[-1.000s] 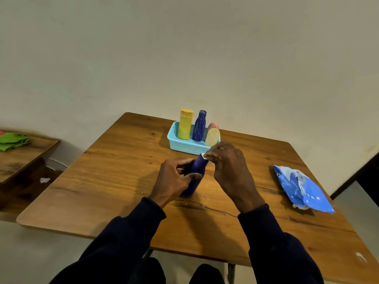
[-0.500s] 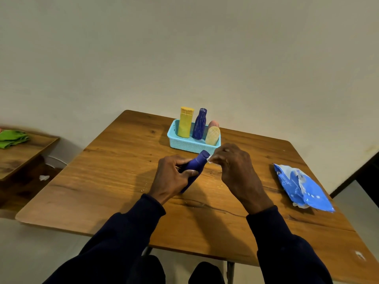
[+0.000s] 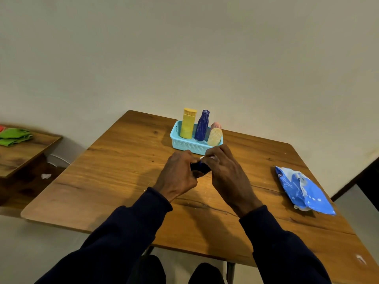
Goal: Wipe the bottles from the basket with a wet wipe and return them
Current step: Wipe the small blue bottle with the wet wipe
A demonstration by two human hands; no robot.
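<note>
Left hand (image 3: 178, 175): fingers and thumb curled round a dark blue plastic bottle (image 3: 200, 168), clamped on it.
Right hand (image 3: 226, 173): fingertips bunched together, pinching a small white wet wipe (image 3: 203, 158) against the upper side of the same bottle. Only a sliver of the wipe shows.
Held bottle: mostly hidden between the two hands and lying roughly sideways rather than upright. It is over the middle of the table, just in front of the basket. Cannot tell whether it touches the tabletop.
Sleeves: dark navy long sleeves (image 3: 131, 222) cover both forearms to the wrist.
Basket: light blue perforated plastic basket (image 3: 184, 146), just beyond the hands on the far middle of the table.
Basket contents: tall yellow plastic bottle (image 3: 187, 125) upright at the left. Second dark blue bottle (image 3: 202, 126) in the middle, leaning slightly. Pale cream ribbed bottle (image 3: 215, 137) at the right front. Pink rounded bottle (image 3: 216, 125) behind it, mostly covered.
Table: brown wooden table (image 3: 114, 171) with visible grain and a dark crack line near the forearms.
Wipe packet: crumpled blue soft wet-wipe packet (image 3: 303, 191) lying flat on the right side of the table, well apart from the hands.
Left edge: lower wooden side table (image 3: 22, 156) carrying a folded green cloth (image 3: 14, 136). A white paper scrap (image 3: 46, 176) lies below it.
</note>
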